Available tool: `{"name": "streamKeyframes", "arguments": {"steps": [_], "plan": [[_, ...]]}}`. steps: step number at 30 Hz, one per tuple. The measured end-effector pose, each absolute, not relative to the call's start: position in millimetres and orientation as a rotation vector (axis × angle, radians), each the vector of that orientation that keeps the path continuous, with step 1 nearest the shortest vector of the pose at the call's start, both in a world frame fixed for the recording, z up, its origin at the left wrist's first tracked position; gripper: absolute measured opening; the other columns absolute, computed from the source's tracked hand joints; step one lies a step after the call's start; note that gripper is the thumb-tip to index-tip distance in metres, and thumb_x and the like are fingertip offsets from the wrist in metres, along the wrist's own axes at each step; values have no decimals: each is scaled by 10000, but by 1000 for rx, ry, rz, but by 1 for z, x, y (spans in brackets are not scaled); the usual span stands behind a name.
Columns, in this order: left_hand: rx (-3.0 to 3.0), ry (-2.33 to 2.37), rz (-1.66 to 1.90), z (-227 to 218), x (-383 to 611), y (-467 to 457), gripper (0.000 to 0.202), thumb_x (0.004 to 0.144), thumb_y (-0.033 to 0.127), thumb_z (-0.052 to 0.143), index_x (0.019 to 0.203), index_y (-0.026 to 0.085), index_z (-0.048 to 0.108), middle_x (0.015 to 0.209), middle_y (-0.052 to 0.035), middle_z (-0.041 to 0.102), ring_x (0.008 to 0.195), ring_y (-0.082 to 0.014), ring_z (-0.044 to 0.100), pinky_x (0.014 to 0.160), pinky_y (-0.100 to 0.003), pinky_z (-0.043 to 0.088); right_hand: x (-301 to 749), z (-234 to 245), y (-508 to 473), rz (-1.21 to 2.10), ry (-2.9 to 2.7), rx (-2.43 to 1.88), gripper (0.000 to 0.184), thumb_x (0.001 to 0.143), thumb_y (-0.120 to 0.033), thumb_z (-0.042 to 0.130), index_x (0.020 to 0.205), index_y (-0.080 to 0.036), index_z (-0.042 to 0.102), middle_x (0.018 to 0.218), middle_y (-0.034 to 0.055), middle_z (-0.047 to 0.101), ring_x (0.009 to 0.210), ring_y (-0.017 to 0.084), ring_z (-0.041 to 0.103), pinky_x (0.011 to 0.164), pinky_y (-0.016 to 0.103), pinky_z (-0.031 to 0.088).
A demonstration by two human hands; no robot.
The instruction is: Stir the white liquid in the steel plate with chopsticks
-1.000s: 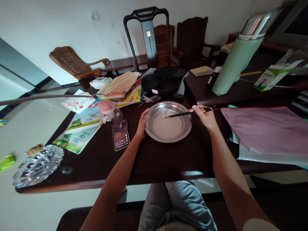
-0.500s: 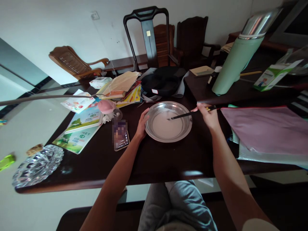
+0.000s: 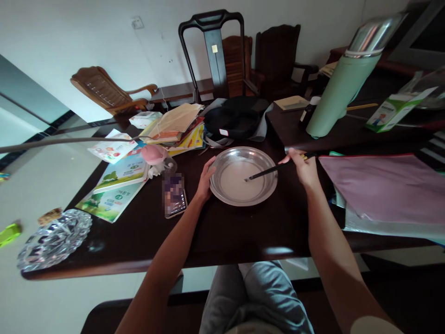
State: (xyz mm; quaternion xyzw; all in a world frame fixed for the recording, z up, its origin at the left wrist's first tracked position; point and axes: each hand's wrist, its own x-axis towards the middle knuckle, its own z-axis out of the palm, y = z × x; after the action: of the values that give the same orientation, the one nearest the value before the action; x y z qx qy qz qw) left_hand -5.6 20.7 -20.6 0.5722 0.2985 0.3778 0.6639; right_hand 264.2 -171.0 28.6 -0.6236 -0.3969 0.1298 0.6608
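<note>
The chopsticks [image 3: 269, 171] have swung since a second ago: their tips, then near the far left of the pan [image 3: 243, 202], now sit lower and closer to its middle, and the right grip [image 3: 303, 166] has drifted a little to the right. The left grip [image 3: 206, 178] has stayed at the pan's left rim.

The dark bench [image 3: 222, 232] carries everything. On its right side lies a wide purple folder [image 3: 382, 185], just beside the right wrist. Beyond it, on the far right, a green flask [image 3: 339, 90] with a steel cap stands, tilted in the picture. A black bag [image 3: 236, 118] lies just behind the pan, and a pile of books [image 3: 177, 127] sits to its left, with green booklets [image 3: 120, 183] spread nearer the left edge. A glass ashtray [image 3: 54, 239] rests at the bench's near left corner, well apart from the hands.

The pan, round and of metal, stands in the middle of the bench in front of the person, with a pale layer over its bottom. A phone [image 3: 174, 195] lies just left of the left grip, not touching it.

The right grip is clenched around the upper end of the chopsticks, which slant down to the left over the pan's right rim, tips at the pale layer. The left grip lies against the rim, thumb up and fingers curled along it; whether it pinches the rim cannot be told.
</note>
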Motion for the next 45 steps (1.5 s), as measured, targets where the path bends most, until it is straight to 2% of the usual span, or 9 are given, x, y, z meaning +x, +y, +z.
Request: {"name": "streamKeyframes", "arguments": {"steps": [7,13,17,20,27,31,34,40,45], "plan": [[1259,679,856,-22,-5,21,690,763,611,856,1355,294,695,1482,-72,678,1344,-355,627,1143,-500,502,253,28,-165,398,-1099,-1407,538,817,-799,725,717,-275,789,817,42,826,845,261,776,865,405,582],[1264,666,850,-22,-6,22,613,801,564,842,1340,305,704,1520,-63,654,1365,-352,616,1157,-505,494,266,27,-170,268,-907,-1407,589,852,-806,680,600,-277,727,632,38,748,696,251,731,835,423,583],[1273,670,853,-21,-7,22,649,791,581,848,1355,295,701,1489,-72,673,1337,-349,632,1133,-496,510,256,28,-167,433,-1076,-1394,559,840,-799,701,659,-274,761,730,46,795,785,265,771,853,418,591],[1273,669,858,-21,-6,22,662,779,591,856,1352,295,708,1468,-74,689,1327,-351,641,1126,-492,516,253,27,-164,403,-1135,-1400,528,843,-781,711,721,-273,786,839,50,831,868,267,785,874,408,588],[1296,667,852,-23,-6,22,649,803,588,827,1361,288,686,1499,-91,659,1354,-361,620,1140,-512,499,265,27,-169,302,-923,-1409,569,886,-764,670,602,-272,702,631,37,744,705,250,756,827,409,602],[1289,662,860,-21,-6,21,646,804,577,829,1361,283,685,1534,-84,638,1398,-356,588,1174,-505,475,254,30,-167,460,-1089,-1416,571,824,-814,701,645,-274,749,737,45,799,811,271,780,869,424,596],[1271,673,858,-20,-6,20,650,798,572,837,1359,281,688,1507,-81,660,1377,-354,605,1169,-505,482,255,29,-166,400,-1105,-1424,540,825,-799,713,717,-276,789,824,48,827,858,268,781,887,422,590],[1269,670,858,-21,-5,21,674,770,599,845,1349,291,692,1526,-82,647,1379,-363,604,1164,-514,483,268,27,-170,265,-861,-1411,595,844,-816,674,584,-281,698,619,32,742,697,252,742,863,437,604],[1267,681,856,-20,-5,21,709,743,625,858,1347,293,690,1525,-75,649,1375,-363,606,1168,-512,480,253,30,-166,448,-1075,-1417,584,804,-835,704,644,-274,739,759,43,811,823,266,779,872,418,600]]}}
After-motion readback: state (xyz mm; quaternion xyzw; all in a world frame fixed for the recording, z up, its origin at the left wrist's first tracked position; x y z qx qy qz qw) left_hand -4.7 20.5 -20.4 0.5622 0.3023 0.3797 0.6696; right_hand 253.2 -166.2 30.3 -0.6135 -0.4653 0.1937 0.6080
